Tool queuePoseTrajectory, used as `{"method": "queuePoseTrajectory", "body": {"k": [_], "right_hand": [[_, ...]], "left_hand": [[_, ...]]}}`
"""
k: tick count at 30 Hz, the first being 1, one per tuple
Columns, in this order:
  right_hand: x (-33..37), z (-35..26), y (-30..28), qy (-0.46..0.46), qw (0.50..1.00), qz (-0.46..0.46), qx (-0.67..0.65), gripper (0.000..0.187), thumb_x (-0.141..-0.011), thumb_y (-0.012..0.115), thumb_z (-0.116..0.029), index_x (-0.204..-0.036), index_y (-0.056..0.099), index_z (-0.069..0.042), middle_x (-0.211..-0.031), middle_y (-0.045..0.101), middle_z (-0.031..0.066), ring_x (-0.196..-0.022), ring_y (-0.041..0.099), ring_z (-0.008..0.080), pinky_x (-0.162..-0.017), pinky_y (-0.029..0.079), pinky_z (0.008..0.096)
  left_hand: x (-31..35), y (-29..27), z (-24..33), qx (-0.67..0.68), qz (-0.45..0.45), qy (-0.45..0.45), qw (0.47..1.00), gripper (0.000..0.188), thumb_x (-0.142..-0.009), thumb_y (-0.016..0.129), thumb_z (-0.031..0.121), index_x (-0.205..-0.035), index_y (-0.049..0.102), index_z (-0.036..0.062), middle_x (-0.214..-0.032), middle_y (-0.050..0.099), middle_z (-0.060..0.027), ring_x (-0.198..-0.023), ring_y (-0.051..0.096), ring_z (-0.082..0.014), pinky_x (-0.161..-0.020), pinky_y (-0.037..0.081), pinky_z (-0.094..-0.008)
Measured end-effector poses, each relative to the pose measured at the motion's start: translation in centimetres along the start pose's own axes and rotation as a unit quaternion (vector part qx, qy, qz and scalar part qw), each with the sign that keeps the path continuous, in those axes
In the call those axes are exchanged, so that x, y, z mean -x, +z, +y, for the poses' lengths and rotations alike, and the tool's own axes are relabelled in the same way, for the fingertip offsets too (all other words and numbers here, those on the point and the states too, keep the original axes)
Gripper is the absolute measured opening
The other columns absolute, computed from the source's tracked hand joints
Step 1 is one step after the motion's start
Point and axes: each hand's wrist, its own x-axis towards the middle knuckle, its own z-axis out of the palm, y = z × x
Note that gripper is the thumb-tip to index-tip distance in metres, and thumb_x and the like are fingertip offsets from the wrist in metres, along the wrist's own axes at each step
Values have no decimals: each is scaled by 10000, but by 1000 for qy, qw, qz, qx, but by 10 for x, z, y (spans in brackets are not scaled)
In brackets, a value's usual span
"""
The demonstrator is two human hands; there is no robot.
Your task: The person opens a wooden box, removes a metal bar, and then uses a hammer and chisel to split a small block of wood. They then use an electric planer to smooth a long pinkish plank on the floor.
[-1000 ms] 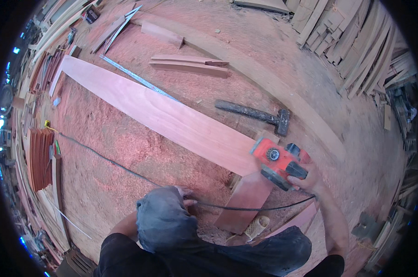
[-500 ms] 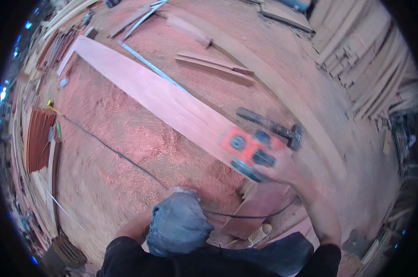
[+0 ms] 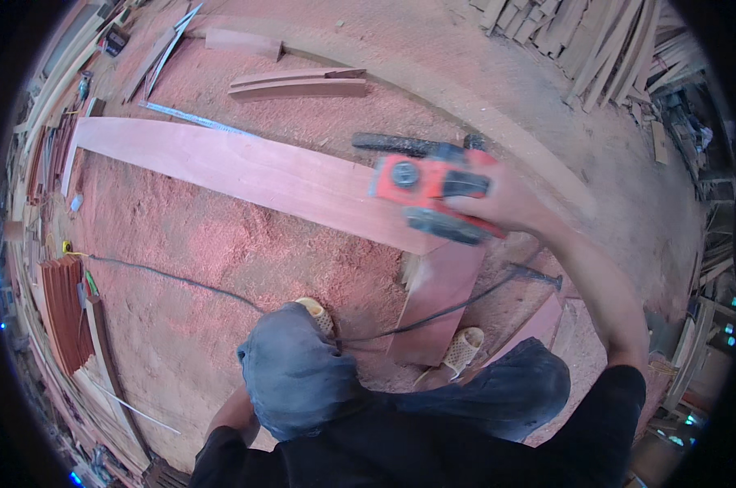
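Observation:
My right hand (image 3: 510,195) is closed around the rear handle of a red and black electric planer (image 3: 412,180), which is blurred by motion. The planer is at the near right end of a long, pale pink board (image 3: 246,167), whose other end reaches far left. Only my left forearm (image 3: 236,413) shows; the hand is hidden behind my raised knee. A dark cord (image 3: 172,281) runs along the ground past my feet. Beyond the planer lies a dark hammer (image 3: 392,145).
Another board (image 3: 441,305) lies under the near end, beside my sandal (image 3: 463,350). Short curved wood pieces (image 3: 299,85) and a metal ruler (image 3: 197,119) lie beyond. Stacked reddish slats (image 3: 63,309) stand left, with piled planks (image 3: 612,49) at far right. Shavings cover the ground.
The view has turned and shifted, so the board lies flatter across the picture. My right hand still holds the planer at the board's near end. My left hand has gone from sight behind the knee.

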Motion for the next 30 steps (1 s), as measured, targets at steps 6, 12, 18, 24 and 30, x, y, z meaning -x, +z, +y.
{"method": "queuePoseTrajectory", "body": {"k": [6, 12, 18, 24, 30], "right_hand": [[107, 98, -38, 166, 976, 133, -40, 424, -850, 846, -338, -1174, 755, -79, -996, 760, 80, -928, 714, 198, -853, 556, 373], [138, 139, -3, 191, 975, 84, -76, 375, -846, 851, -259, -1167, 779, -80, -975, 784, 73, -904, 732, 207, -834, 572, 387], [113, 140, 23, 129, 988, 28, -79, 364, -819, 848, -293, -1108, 798, -76, -961, 787, 144, -882, 769, 241, -811, 580, 371], [56, 94, 50, 28, 999, 14, -42, 394, -797, 858, -391, -1083, 813, -124, -881, 780, 148, -817, 772, 296, -752, 594, 412], [6, 8, 63, 49, 996, -22, 68, 340, -862, 834, -238, -1146, 785, -57, -962, 793, 103, -901, 752, 185, -816, 576, 352]], "left_hand": [[13, 6, 7, 0, 9, -26, 1000, 396, -912, 693, 377, -1222, 717, 131, -1195, 719, -145, -1090, 701, -379, -899, 565, -492], [24, 18, 12, 6, 30, -48, 998, 393, -911, 695, 381, -1217, 719, 135, -1184, 722, -145, -1079, 704, -381, -891, 567, -491], [31, 20, 10, 20, 61, -61, 996, 390, -910, 698, 385, -1212, 720, 139, -1172, 725, -146, -1069, 706, -384, -883, 569, -489], [20, 0, -20, 25, 103, -56, 993, 386, -910, 700, 389, -1206, 722, 143, -1161, 727, -146, -1058, 709, -386, -875, 571, -487], [13, -32, -48, 13, 144, -56, 988, 378, -920, 698, 410, -1201, 728, 158, -1147, 733, -146, -1031, 715, -394, -860, 576, -491]]}}
